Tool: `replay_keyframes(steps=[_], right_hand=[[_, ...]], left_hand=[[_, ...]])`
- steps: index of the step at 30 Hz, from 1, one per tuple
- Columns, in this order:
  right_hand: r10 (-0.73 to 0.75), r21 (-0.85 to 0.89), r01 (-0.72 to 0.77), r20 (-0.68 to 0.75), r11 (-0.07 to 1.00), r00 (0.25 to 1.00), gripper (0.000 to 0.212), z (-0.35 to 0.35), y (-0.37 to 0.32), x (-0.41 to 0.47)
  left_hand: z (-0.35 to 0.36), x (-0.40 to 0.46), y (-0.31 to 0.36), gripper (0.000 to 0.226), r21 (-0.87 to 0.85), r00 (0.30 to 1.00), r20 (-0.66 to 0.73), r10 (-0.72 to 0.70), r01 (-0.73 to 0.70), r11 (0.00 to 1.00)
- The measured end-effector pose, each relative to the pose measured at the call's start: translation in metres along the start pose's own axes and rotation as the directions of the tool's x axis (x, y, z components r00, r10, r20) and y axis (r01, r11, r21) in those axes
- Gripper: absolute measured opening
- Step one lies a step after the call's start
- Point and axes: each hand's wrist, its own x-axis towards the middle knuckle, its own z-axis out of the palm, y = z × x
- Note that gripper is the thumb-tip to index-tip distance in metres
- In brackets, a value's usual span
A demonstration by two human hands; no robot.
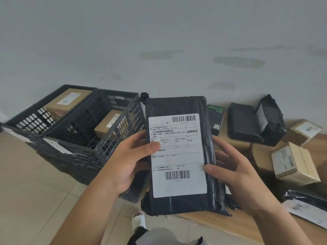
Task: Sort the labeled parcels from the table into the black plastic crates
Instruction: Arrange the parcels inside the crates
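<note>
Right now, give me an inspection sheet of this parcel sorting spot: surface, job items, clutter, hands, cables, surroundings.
Surface: wooden table, right of the crates.
Job's things: black parcel with white label, held up; two black crates, a cardboard box in each; more brown boxes and black bags on the table.
Clutter: small dark box with green print; flat labelled parcel at the table's right edge.
Hands: left hand and right hand grip the parcel's sides.
Cables: nothing seen.
Surroundings: grey wall, tiled floor, a white slipper.

Head-worn view, forward and downward
</note>
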Motion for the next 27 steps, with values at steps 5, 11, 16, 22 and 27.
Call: replay_keyframes(steps=[5, 11, 16, 22, 27], right_hand=[[0.043, 0.035, -0.044, 0.034, 0.998, 0.999, 0.067, 0.012, 0.01, -0.002], [0.136, 0.071, -0.133, -0.054, 0.989, 0.989, 0.063, 0.013, 0.03, -0.024], [0.146, 0.092, -0.134, -0.14, 0.987, 0.979, 0.046, 0.017, 0.03, -0.044], [0.101, 0.085, -0.09, -0.138, 0.992, 0.985, 0.049, 0.047, 0.025, -0.047], [0.173, 0.06, -0.171, -0.03, 0.983, 0.984, 0.049, 0.106, 0.041, -0.051]], left_hand=[[-0.01, -0.02, -0.005, 0.059, -0.005, 0.999, -0.038, -0.029, 0.029, 1.0], [-0.009, -0.027, -0.02, 0.065, 0.069, 0.995, 0.014, -0.096, 0.095, 0.993], [-0.016, -0.037, -0.032, 0.075, 0.058, 0.985, 0.14, -0.103, 0.096, 0.994], [-0.047, -0.066, -0.035, 0.072, 0.063, 0.99, 0.125, -0.058, 0.051, 0.997], [-0.095, -0.126, -0.043, 0.058, 0.057, 0.999, 0.003, -0.052, 0.052, 0.997]])
